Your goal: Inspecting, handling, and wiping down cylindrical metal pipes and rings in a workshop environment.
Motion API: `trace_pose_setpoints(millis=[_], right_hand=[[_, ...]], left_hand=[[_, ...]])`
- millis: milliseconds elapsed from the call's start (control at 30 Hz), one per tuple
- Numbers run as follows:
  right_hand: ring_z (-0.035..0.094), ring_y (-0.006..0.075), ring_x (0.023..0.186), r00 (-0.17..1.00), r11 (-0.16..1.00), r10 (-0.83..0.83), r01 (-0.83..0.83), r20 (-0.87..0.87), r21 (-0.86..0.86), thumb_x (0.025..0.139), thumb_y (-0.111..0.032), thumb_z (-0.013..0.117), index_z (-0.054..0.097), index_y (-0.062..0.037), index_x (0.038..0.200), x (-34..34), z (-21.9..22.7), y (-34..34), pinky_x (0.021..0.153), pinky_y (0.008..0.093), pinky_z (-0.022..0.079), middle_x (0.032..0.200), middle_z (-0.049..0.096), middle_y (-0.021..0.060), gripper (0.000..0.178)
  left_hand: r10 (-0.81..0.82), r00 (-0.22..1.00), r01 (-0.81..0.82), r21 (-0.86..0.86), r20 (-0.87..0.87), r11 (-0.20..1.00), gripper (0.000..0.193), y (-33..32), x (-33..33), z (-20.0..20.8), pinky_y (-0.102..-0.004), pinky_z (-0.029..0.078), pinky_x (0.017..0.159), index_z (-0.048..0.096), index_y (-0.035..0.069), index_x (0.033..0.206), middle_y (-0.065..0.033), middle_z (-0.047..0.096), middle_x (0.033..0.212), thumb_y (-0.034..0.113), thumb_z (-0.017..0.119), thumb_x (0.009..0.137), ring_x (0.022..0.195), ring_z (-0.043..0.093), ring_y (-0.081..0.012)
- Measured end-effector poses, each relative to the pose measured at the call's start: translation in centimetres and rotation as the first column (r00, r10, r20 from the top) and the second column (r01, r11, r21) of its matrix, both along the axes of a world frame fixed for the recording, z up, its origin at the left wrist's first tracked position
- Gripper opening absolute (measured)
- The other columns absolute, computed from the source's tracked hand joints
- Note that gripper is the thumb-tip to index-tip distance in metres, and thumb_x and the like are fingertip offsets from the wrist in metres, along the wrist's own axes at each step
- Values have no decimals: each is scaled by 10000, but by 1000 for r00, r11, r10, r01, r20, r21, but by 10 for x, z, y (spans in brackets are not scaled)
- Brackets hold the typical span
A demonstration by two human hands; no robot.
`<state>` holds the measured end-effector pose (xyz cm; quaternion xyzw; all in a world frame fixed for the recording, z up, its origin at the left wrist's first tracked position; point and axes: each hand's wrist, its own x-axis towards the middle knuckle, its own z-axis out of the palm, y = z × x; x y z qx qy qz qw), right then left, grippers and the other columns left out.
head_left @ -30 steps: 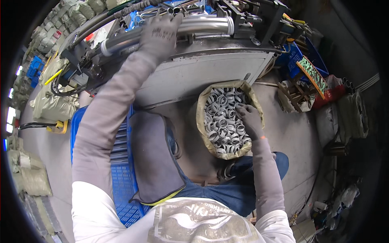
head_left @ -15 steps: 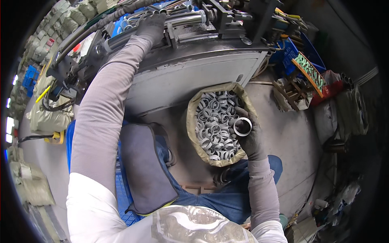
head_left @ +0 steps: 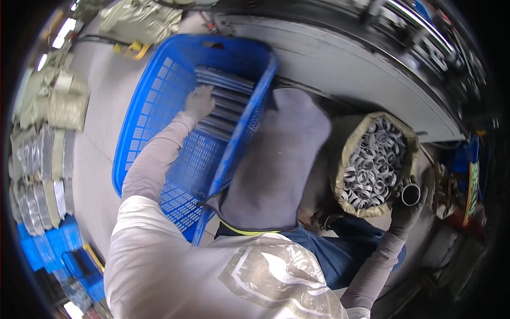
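My gloved left hand [head_left: 200, 102] is inside a blue plastic basket [head_left: 136, 114], at the ends of a stack of grey metal tubes [head_left: 228, 103]. Blur smears its fingers, and whether they grip a tube is unclear. On the right, my gloved right hand [head_left: 406, 212] holds a metal ring [head_left: 410, 205] upright, its round opening facing up toward me. This hand is beside the near right rim of an open woven sack [head_left: 344, 165], which is filled with many similar grey rings [head_left: 372, 159].
A grey cloth [head_left: 279, 159] lies over my lap, between basket and sack. Beyond them runs a machine bench with a pale side panel [head_left: 329, 64] and metal bars [head_left: 425, 26] on top. Wrapped bundles [head_left: 66, 106] and blue crates [head_left: 58, 250] stand at the left.
My left hand has left the machine on the bench and reached down into the blue basket. The view has swung left. My right hand still holds the ring near the sack.
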<state>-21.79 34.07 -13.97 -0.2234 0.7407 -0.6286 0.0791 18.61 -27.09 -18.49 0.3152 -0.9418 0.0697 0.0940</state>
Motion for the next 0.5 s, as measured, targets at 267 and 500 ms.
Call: trace_pose_setpoints(millis=[267,500], right_hand=[[688,219,1159,999,936,7,-24,50,352,852,49,760,263,69,1562,-1,-15,-5,988,345,557,1302,679,161,866],[681,210,1171,978,840,128,-19,-164,543,879,83,697,320,-5,1525,46,13,-61,965,343,569,1309,666,161,753]], left_hand=[[74,847,-239,253,526,938,305,53,127,-194,-444,513,963,640,125,1203,-114,655,1298,199,616,908,1220,630,-274],[22,856,-114,147,516,982,264,76,68,-266,-464,454,942,681,146,1193,-72,669,1147,165,578,950,1176,607,-263]])
